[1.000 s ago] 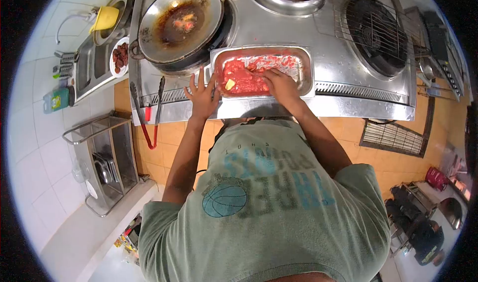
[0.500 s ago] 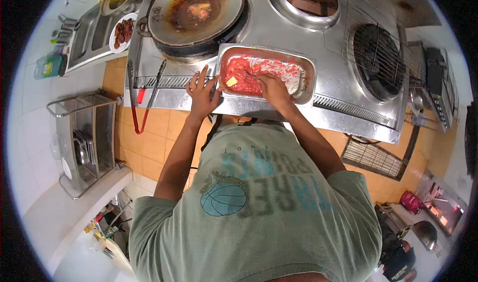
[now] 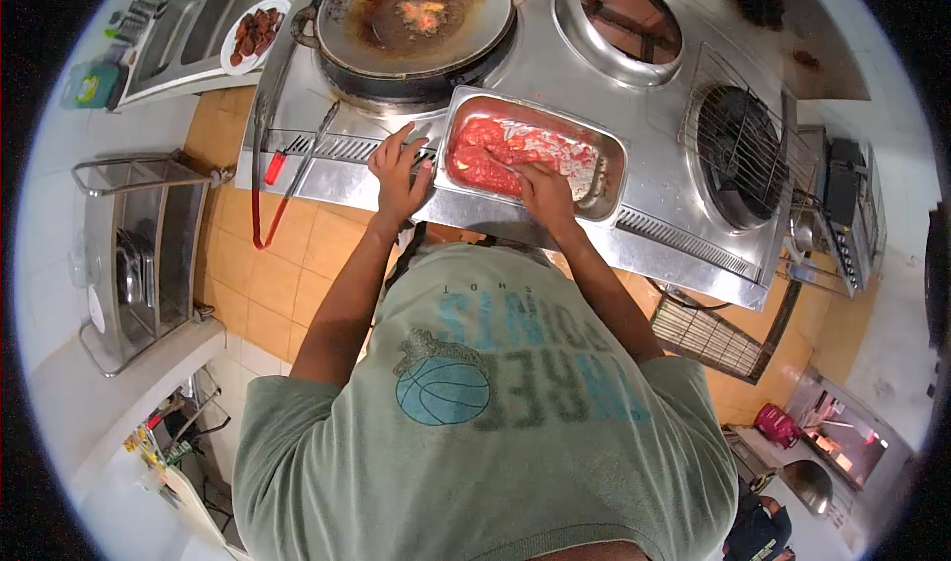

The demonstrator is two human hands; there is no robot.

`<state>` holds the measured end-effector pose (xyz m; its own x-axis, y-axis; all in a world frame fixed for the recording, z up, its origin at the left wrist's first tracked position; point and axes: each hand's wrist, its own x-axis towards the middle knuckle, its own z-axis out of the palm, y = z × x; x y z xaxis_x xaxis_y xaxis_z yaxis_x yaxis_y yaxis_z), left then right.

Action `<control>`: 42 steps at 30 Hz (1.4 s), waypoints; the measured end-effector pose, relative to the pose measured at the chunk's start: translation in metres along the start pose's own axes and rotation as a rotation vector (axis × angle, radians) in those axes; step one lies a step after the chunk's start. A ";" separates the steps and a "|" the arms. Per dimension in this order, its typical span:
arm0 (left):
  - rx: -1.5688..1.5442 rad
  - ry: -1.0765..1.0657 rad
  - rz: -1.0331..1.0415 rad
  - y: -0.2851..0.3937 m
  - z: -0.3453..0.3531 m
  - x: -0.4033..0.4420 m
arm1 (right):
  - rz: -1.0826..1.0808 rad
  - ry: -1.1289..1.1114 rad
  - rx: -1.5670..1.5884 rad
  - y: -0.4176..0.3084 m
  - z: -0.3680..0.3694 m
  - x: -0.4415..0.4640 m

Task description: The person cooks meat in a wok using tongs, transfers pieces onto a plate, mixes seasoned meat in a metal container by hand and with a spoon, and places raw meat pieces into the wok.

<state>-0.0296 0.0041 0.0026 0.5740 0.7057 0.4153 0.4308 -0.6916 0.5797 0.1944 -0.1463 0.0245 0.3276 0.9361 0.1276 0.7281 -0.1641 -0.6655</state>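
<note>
A steel tray (image 3: 616,180) at the stove's front edge holds red minced meat (image 3: 485,170), spread thickest on its left side. My right hand (image 3: 543,193) reaches over the tray's front rim, its fingers closed on a thin metal utensil (image 3: 500,161) whose far end is in the meat; its exact kind is hard to make out. A small yellow piece (image 3: 462,166) shows at the left, mostly covered by meat. Just left of the tray, my left hand (image 3: 399,178) rests on the slotted stove edge with fingers spread, holding nothing.
A large wok (image 3: 347,51) with brown oily residue sits on the back left burner. Red-handled tongs (image 3: 260,204) hang over the front edge. A plate (image 3: 238,58) of browned meat pieces stands by the sink. A wire grate (image 3: 728,115) covers the right burner.
My right hand has worked the utensil through the meat, and the yellow piece, plain to see before, is now mostly covered. The view has shifted a little; my left hand stays beside the tray.
</note>
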 end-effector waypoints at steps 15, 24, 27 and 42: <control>0.023 0.020 -0.027 0.002 -0.001 -0.001 | 0.135 -0.097 0.134 0.000 0.002 0.001; 0.040 0.049 -0.022 0.003 -0.001 0.000 | 0.110 -0.199 0.044 -0.001 0.000 0.004; 0.030 0.037 -0.035 0.003 -0.001 -0.001 | 0.081 -0.154 -0.035 0.000 -0.008 0.005; 0.020 0.031 -0.050 0.005 -0.001 -0.001 | 0.106 -0.190 -0.001 -0.001 -0.011 0.008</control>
<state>-0.0284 0.0002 0.0059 0.5299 0.7437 0.4076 0.4724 -0.6580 0.5864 0.2030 -0.1421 0.0340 0.2831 0.9554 -0.0841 0.6962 -0.2650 -0.6672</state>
